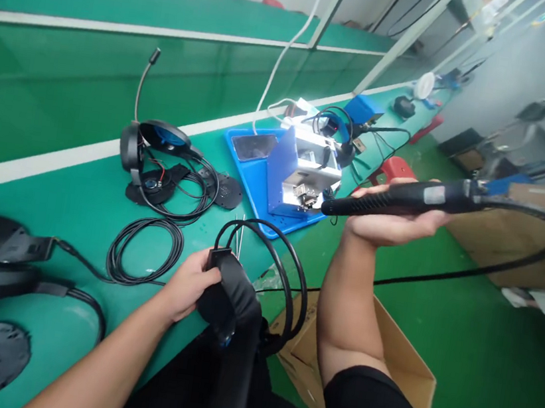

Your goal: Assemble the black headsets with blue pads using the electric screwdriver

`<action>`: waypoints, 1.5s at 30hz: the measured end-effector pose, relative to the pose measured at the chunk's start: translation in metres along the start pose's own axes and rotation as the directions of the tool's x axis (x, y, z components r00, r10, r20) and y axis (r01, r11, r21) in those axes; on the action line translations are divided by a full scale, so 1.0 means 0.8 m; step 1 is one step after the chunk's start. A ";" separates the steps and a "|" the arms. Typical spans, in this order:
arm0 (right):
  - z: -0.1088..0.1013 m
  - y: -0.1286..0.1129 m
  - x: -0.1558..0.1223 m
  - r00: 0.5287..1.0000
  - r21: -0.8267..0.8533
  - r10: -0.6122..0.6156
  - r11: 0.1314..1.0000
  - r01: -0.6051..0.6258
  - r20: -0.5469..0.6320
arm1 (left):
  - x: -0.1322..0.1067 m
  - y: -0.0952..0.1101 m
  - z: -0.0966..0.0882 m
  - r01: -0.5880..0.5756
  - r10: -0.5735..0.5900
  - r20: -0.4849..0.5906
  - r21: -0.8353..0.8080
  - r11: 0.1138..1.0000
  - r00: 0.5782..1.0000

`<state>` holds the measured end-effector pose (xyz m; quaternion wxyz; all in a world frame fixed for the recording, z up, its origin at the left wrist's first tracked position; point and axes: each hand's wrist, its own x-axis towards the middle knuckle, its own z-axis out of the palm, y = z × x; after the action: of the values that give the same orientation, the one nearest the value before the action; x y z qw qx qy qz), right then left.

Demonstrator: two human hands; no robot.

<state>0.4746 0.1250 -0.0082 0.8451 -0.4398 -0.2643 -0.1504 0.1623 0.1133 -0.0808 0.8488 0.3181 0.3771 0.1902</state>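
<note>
Black padded headband [232, 299] in the left hand [186, 284], yes? What are the fingers [203, 274] doing there?

Pressed together and curled over its upper edge, gripping it. I can't make out the thumb. A black cable [264, 263] rises from the headband in a wide loop.

And the right hand [391, 216]?

Closed around a black soldering iron [404, 198], with the fingers lying side by side across the grip. Its cord [469, 273] sweeps away in a long curve.

Where is the iron's tip [327, 206]?

Right by the near corner of the blue tray [249, 187], pointing at a metal fixture [306, 175] on the tray. I can't tell whether they touch.

What else is around that tray?

It sits on a green workbench [52, 202]. To its left lie a headset with a blue ear cup [168, 138] and a coil of black cable [146, 251]. Thin metal rods [238, 236] stand just in front of it, near the left hand. Beyond it is a second headset [330, 125], and a red stool [392, 169] stands past its right edge. An open cardboard box [357, 362] sits on the floor below its near corner.
</note>
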 end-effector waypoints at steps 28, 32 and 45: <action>0.022 -0.135 -0.141 0.797 0.083 0.465 0.842 -0.532 0.386 | 0.016 -0.011 -0.003 -0.013 0.011 -0.021 -0.106 0.994 1.000; 0.030 -0.140 -0.158 0.764 0.022 0.498 0.832 -0.554 0.411 | 0.023 -0.017 -0.006 -0.012 0.007 -0.040 -0.142 0.990 0.999; 0.033 -0.123 -0.178 0.798 0.076 0.403 0.872 -0.483 0.449 | 0.025 -0.021 -0.010 -0.056 0.049 -0.111 -0.061 0.997 0.993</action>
<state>0.3020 0.0937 -0.0128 0.8170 -0.4300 -0.3416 0.1756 0.1703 0.1157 -0.1067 0.8314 0.2897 0.4080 0.2416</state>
